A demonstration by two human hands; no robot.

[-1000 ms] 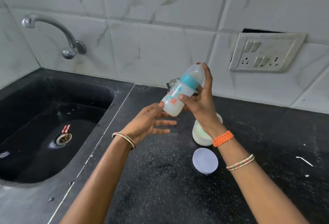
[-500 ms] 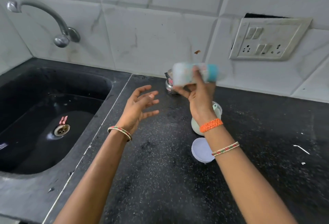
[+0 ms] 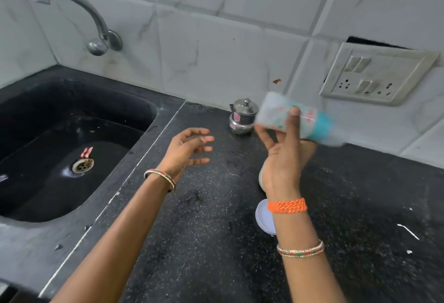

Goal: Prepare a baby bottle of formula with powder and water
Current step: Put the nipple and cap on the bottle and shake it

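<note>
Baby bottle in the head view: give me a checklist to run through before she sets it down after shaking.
1. Right hand grips the baby bottle: ok.
2. Teal collar seated, no leak: cannot tell, motion blur.
3. Powder fully mixed: cannot tell.
4. Left hand free to help: ok, it holds nothing.
5. Bare black counter to stand the bottle on: ok.
6. Formula tub closed: not ok, its white lid lies on the counter.

The baby bottle point(image 3: 294, 118) with a blue ring lies sideways in the air, blurry, above the black counter point(image 3: 216, 242).
</note>
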